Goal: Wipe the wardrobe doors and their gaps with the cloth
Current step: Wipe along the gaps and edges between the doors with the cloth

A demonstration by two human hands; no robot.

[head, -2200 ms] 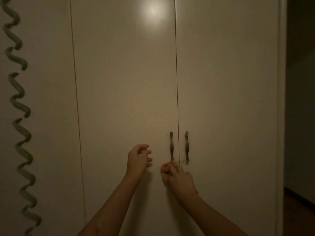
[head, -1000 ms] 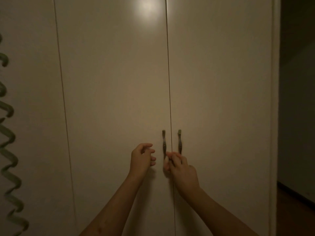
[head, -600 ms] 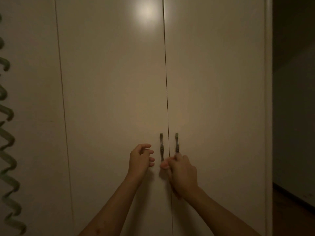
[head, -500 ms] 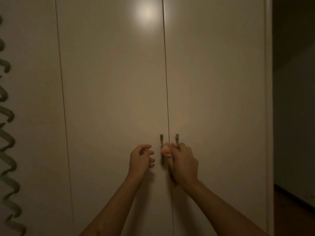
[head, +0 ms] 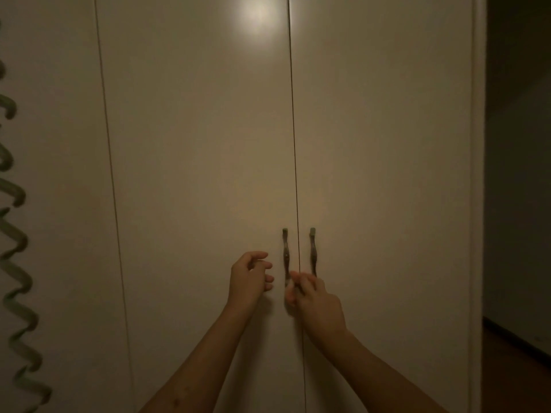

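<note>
Two pale wardrobe doors, the left door (head: 202, 144) and the right door (head: 381, 144), meet at a thin dark gap (head: 293, 144). A metal handle (head: 285, 248) sits left of that gap and a second handle (head: 312, 248) right of it. My right hand (head: 317, 302) is pinched on what looks like a small pale cloth wad (head: 288, 297), blurred, pressed at the gap by the handles' lower ends. My left hand (head: 249, 278) hovers just left of the left handle, fingers loosely curled and apart, holding nothing.
Another door gap (head: 108, 144) runs down further left. A green wavy ornament (head: 15, 263) hangs along the far left edge. Right of the wardrobe's side edge (head: 477, 174) lies a dark room opening with floor (head: 515, 353) below.
My right hand slid up the gap between the handles half a second ago, and has come back down to their lower ends. The left hand has barely moved.
</note>
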